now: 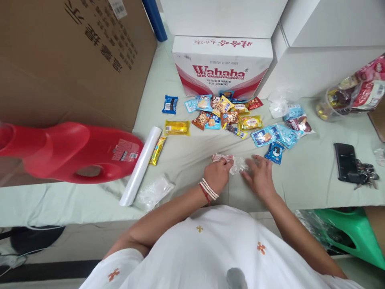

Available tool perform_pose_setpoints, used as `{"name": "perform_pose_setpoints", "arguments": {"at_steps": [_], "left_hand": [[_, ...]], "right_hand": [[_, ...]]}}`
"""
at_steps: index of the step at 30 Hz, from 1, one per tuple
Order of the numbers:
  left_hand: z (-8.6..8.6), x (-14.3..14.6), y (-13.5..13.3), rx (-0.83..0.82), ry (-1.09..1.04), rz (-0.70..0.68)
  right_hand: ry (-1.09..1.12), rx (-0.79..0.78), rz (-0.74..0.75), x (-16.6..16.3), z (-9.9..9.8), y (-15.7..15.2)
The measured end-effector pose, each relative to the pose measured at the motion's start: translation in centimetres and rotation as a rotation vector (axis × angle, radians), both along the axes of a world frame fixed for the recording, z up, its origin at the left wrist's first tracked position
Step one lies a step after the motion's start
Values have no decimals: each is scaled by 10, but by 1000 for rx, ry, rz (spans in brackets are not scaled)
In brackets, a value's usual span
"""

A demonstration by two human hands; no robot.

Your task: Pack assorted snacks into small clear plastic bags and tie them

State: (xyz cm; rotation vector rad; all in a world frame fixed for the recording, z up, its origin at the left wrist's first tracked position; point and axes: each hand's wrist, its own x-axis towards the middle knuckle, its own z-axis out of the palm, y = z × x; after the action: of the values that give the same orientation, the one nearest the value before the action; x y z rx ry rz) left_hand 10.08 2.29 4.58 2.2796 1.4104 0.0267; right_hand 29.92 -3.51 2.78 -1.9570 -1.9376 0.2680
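My left hand (218, 174) is closed at the table's front part, pressing a small pink-and-white packet (221, 157) under its fingers. Crumpled clear plastic (240, 164) lies between both hands, touching the left fingertips. My right hand (260, 176) rests just right of that plastic, fingers apart, with the thumb and fingertips at its edge. Beyond the hands is a loose pile of small wrapped snacks (231, 117), among them a yellow packet (250, 123) and light-blue packets (266, 135). A dark-blue packet (274, 153) lies close to my right fingers.
On the left are a red plastic jug (81, 150), a white roll (140, 166), a yellow bar (157, 151) and clear plastic bags (156, 192). A Wahaba-style white-and-red carton (222, 72) stands behind. To the right are a snack jar (333, 105), a phone (345, 162) and keys (367, 174).
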Motion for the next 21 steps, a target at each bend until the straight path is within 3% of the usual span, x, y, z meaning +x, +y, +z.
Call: {"name": "perform_pose_setpoints", "arguments": {"at_steps": [5,8,13,19,21], "left_hand": [[1,-1,1,204,12,136],[-3,-2,6,197,18,261],[-7,-15,24,-93,-137,271],[15,-36,41,-762,-803,594],[28,-34,36,-835,-974,607]], "right_hand": [[167,-25,6,-11,14,6],[281,-68,105,-34,24,18],[256,-162,258,-74,19,37],[475,-90,278,-71,14,24],[530,-118,234,-66,13,15]]}}
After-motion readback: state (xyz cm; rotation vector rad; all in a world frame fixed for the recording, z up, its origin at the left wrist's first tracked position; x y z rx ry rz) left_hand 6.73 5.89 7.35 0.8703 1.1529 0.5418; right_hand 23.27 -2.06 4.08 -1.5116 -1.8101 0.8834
